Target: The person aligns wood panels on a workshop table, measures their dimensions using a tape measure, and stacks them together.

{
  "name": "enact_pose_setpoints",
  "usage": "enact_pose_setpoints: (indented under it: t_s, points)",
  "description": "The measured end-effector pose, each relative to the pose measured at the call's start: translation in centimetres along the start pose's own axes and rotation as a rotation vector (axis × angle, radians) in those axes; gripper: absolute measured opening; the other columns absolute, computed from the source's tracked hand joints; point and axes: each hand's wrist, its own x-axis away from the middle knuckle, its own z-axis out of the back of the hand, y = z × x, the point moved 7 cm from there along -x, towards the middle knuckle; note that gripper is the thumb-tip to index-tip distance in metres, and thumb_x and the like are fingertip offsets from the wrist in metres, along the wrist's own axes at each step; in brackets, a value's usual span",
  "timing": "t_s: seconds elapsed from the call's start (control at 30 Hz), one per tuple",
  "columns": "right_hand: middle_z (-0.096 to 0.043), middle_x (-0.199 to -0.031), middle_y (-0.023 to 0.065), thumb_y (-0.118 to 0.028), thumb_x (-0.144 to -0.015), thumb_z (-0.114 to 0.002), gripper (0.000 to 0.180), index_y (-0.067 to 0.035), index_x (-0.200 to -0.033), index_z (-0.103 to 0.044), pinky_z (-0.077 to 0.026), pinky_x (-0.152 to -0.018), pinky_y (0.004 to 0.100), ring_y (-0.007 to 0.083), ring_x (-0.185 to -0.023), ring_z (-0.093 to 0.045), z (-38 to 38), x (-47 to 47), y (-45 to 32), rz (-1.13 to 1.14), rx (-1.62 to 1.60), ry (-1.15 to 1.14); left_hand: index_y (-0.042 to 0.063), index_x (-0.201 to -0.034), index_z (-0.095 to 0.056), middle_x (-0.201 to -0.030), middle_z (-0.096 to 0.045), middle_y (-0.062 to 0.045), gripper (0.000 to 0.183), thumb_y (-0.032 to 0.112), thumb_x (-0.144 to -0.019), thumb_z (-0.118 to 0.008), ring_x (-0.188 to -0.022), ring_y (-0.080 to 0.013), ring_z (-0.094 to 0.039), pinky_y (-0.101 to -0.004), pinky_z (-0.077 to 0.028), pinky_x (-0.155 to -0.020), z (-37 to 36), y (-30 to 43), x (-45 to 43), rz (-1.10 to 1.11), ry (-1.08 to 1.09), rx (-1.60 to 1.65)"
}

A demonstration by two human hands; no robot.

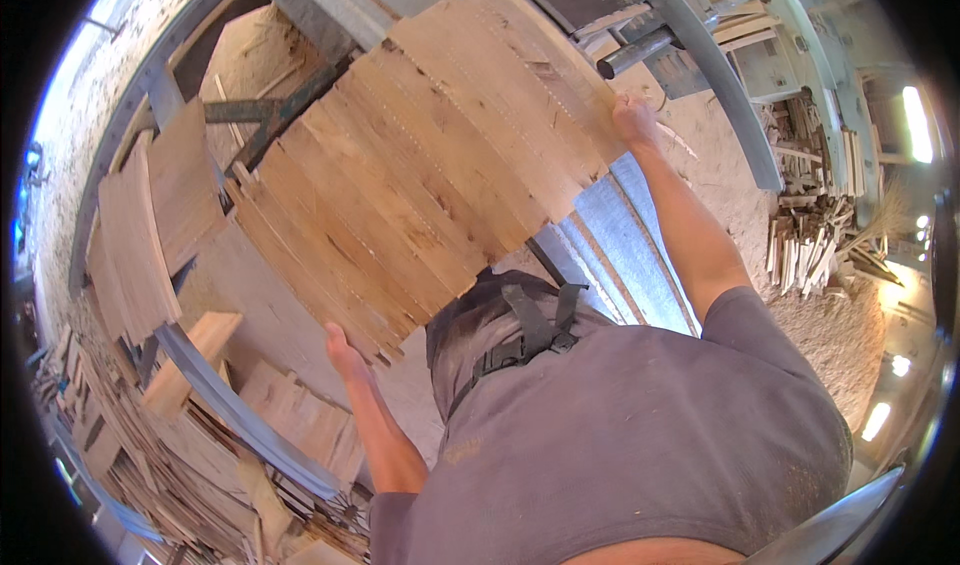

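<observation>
A wide wooden panel (420, 167), made of veneer strips joined side by side along dotted stitch lines, spans the space before my body. Its near and far ends are uneven, with the strips stepping in and out. My left hand (346, 351) grips the panel's left edge near its lower corner, thumb on top. At the opposite long edge, my right hand (636, 121) has its fingers wrapped around the side. The fingers beneath the panel are hidden. Under its right part lies a grooved metal machine bed (630, 242).
Wooden sheets (135, 250) rest on a metal frame at left, above a blue-grey rail (247, 419). Scrap strips (142, 445) are heaped lower left. A steel roller (636, 53) juts out beyond my right hand. Stacked offcuts (806, 246) stand at right on the dusty floor (832, 347).
</observation>
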Motion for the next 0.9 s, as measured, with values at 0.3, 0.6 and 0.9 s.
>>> enact_pose_setpoints:
  t_s: [0.3, 0.6, 0.9]
  points:
    - [-0.068, -0.089, 0.0118, -0.028, -0.092, -0.053, 0.035, 0.003, -0.097, -0.067, -0.050, -0.066, 0.0370, 0.0224, -0.077, -0.064, 10.0, -6.0, 5.8, 0.043, -0.375, -0.463, -0.005, -0.148, -0.035, -0.144, -0.048, -0.018, 0.064, 0.005, -0.087, -0.052, -0.128, -0.0317, -0.051, -0.0423, -0.040, -0.109, -10.1, 16.7, 11.4, -0.238, -0.399, 0.099]
    - [-0.062, -0.119, 0.0219, -0.019, -0.095, -0.059, 0.041, 0.007, -0.127, -0.056, -0.055, -0.093, 0.0365, 0.0300, -0.107, -0.064, 26.0, -10.2, -11.1, 0.094, -1.353, -0.417, 0.000, -0.133, -0.051, -0.127, -0.058, -0.014, 0.063, 0.052, -0.097, -0.051, -0.104, -0.0292, -0.059, -0.0386, -0.054, -0.085, -18.0, 39.3, 11.0, -0.417, -0.361, 0.421]
    - [-0.065, -0.117, 0.0175, -0.013, -0.095, -0.058, 0.043, 0.010, -0.131, -0.054, -0.055, -0.091, 0.0339, 0.0224, -0.099, -0.066, 19.1, -11.4, -15.7, 0.267, -1.597, -0.264, 0.000, -0.125, -0.053, -0.112, -0.063, -0.014, 0.066, 0.050, -0.085, -0.070, -0.086, -0.0256, -0.065, -0.0277, -0.061, -0.068, -19.3, 46.1, 2.7, -0.294, -0.178, 0.336]
